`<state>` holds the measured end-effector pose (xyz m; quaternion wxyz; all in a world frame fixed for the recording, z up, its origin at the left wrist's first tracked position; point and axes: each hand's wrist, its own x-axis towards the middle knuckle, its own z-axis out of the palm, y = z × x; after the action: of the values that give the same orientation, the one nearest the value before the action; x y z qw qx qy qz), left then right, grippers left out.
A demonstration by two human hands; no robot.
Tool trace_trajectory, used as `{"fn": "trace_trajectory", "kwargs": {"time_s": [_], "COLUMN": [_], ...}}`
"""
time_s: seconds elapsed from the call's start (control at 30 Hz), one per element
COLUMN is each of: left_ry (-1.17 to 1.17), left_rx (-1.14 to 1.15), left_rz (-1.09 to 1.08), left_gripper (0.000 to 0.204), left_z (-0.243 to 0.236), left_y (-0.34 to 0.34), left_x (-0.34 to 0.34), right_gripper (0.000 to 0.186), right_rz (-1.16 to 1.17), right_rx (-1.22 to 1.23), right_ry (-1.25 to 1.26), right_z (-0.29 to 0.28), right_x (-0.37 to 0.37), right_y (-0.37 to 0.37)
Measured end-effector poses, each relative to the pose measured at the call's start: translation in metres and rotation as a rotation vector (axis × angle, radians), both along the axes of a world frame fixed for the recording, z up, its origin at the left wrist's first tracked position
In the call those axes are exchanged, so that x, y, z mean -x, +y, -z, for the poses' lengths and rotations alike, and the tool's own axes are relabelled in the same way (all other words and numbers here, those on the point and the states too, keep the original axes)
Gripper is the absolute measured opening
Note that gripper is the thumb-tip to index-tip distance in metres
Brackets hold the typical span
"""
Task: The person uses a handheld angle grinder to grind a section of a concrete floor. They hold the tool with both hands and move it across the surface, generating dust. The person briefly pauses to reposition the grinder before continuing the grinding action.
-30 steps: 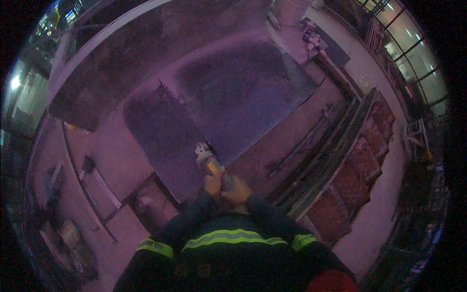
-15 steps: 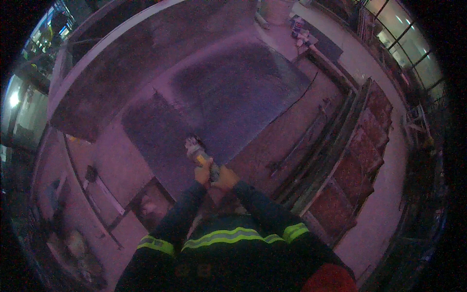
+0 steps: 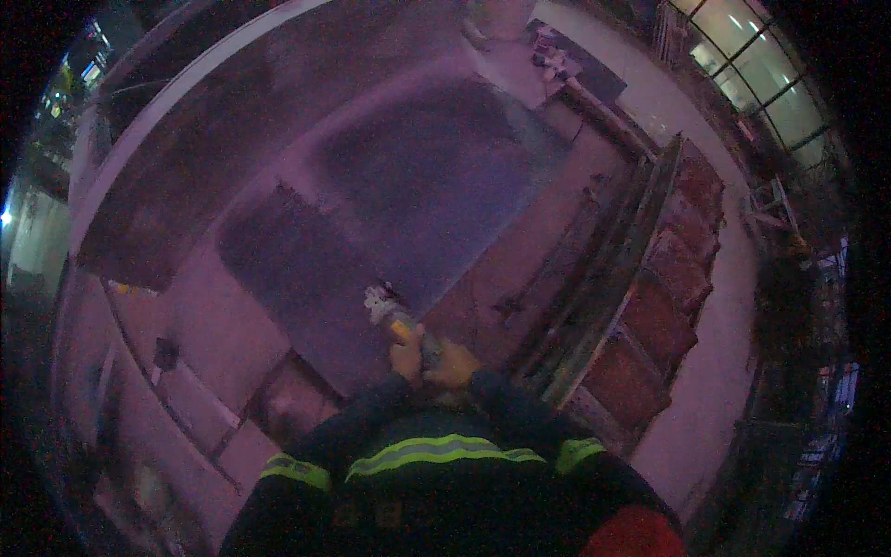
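Note:
My left hand and my right hand are together in front of my body, both closed around an angle grinder with a pale head and a yellow band. The left hand grips beside the yellow band, and the right wraps the rear of the body. Pointing away from me and a little left, the grinder's head is over a large dark metal plate. In the dim, blurred picture I cannot tell whether the head touches the plate.
Long dark metal bars lie to the right, beside rusty brown plates. A curved wall-like panel rises at the far left. Small items sit at the far right on a dark sheet. Thin strips lie at the left.
Both hands and the grinder have drawn back closer to my body and slightly right over the plate. My elbows are more bent. The whole view has shifted a little, with surroundings sliding left.

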<state>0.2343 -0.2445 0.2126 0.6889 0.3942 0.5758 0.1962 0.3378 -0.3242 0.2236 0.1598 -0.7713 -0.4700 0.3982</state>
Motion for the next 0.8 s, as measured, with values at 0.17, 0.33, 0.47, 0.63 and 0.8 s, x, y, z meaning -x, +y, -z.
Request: {"fn": "trace_trajectory", "kwargs": {"time_s": [0.17, 0.33, 0.47, 0.63, 0.8], "left_ry": [0.157, 0.135, 0.214, -0.006, 0.019], "left_rx": [0.101, -0.043, -0.062, 0.03, 0.048], "left_rz": [-0.039, 0.102, 0.041, -0.073, -0.083], "left_gripper": [0.063, 0.07, 0.067, 0.064, 0.071], "left_z": [0.03, 0.084, 0.043, 0.058, 0.09], "left_y": [0.003, 0.02, 0.018, 0.025, 0.046], "left_x": [-0.001, 0.019, 0.031, 0.047, 0.034], "right_gripper": [0.079, 0.077, 0.074, 0.068, 0.061], "right_rz": [0.078, 0.022, 0.007, 0.079, 0.124], "right_rx": [0.213, 0.016, -0.138, -0.002, 0.026], "right_ry": [-0.154, -0.073, -0.1, -0.085, -0.12], "right_z": [-0.013, 0.008, 0.017, -0.004, -0.007], "right_x": [0.009, 0.021, 0.045, 0.06, 0.062], "right_y": [0.005, 0.008, 0.006, 0.027, 0.048]}}
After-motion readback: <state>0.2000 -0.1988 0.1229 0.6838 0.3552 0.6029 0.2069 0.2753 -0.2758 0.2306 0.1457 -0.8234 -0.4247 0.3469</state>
